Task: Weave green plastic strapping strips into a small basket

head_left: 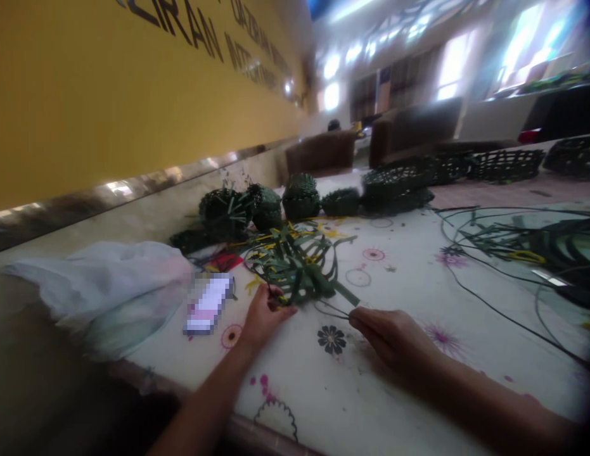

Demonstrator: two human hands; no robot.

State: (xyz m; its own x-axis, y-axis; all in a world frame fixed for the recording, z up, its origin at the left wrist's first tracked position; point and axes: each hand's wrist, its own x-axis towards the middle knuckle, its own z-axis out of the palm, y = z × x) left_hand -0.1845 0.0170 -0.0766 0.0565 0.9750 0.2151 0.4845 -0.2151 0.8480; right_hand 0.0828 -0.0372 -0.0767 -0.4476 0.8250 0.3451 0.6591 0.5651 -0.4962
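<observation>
A half-woven basket [299, 263] of flat dark green strips with some yellow ones lies on the flower-patterned table, its loose ends sticking out. My left hand [269, 316] grips its near edge, fingers curled around the strips. To the right, my right hand [383, 332] is closed in a pinch on a thin dark green strip [333, 311] that runs leftward to the basket. The strip sags slightly between the two hands. Fine detail at the fingertips is blurred.
Several finished green baskets [301, 196] line the table's back. A pixelated phone [209, 304] and a white plastic bag [109, 291] lie at the left. Coiled green strips [551, 247] spread at the right. A yellow wall [133, 95] rises on the left; brown chairs [323, 152] stand beyond.
</observation>
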